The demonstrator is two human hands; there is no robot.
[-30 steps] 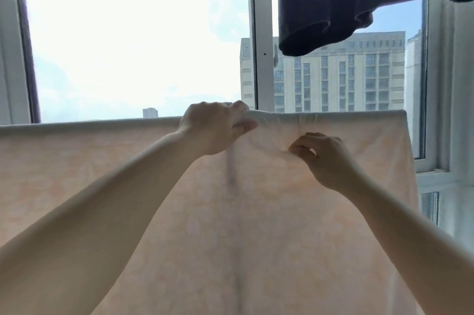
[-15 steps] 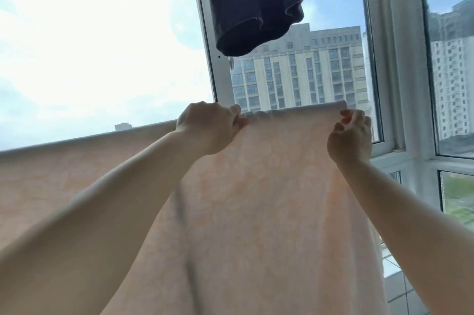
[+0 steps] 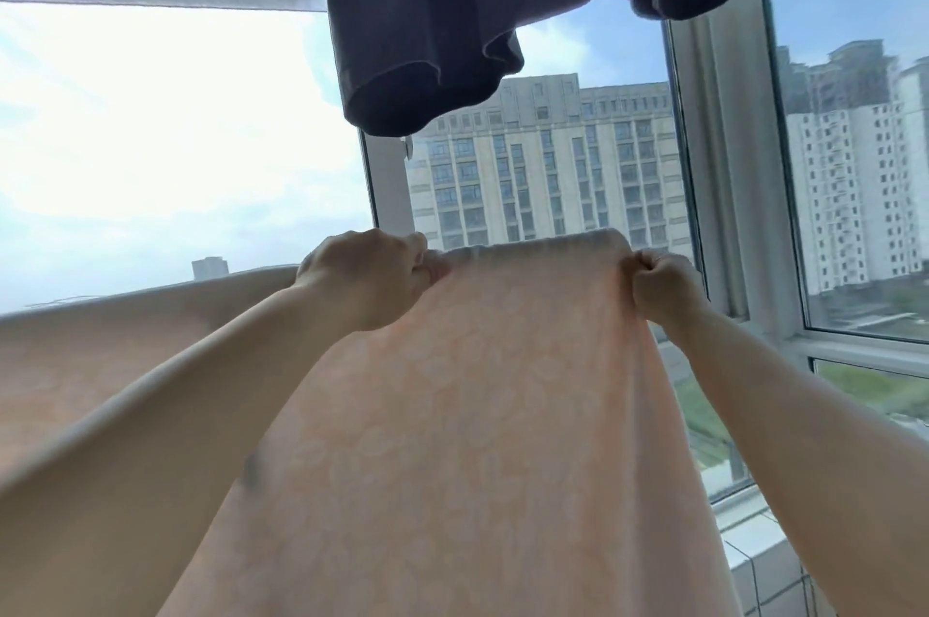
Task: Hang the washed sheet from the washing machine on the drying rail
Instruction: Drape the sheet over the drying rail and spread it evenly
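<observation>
A pale peach sheet (image 3: 477,415) with a faint flower pattern hangs folded over a rail, which the cloth hides. Its top fold runs from the left edge to the middle right of the view. My left hand (image 3: 367,279) grips the fold near its middle, fingers curled round the cloth. At the sheet's right end my right hand (image 3: 658,287) pinches the edge in a closed fist. Both arms reach up and forward.
A dark navy garment (image 3: 477,13) hangs overhead, just above and behind the sheet's fold. A window frame (image 3: 387,184) and glass stand close behind. A white tiled sill (image 3: 764,551) lies at the lower right. Tall buildings show outside.
My right hand slid right along the fold from the middle to the sheet's right end and now grips it. The left hand kept its hold. The view turned right and up.
</observation>
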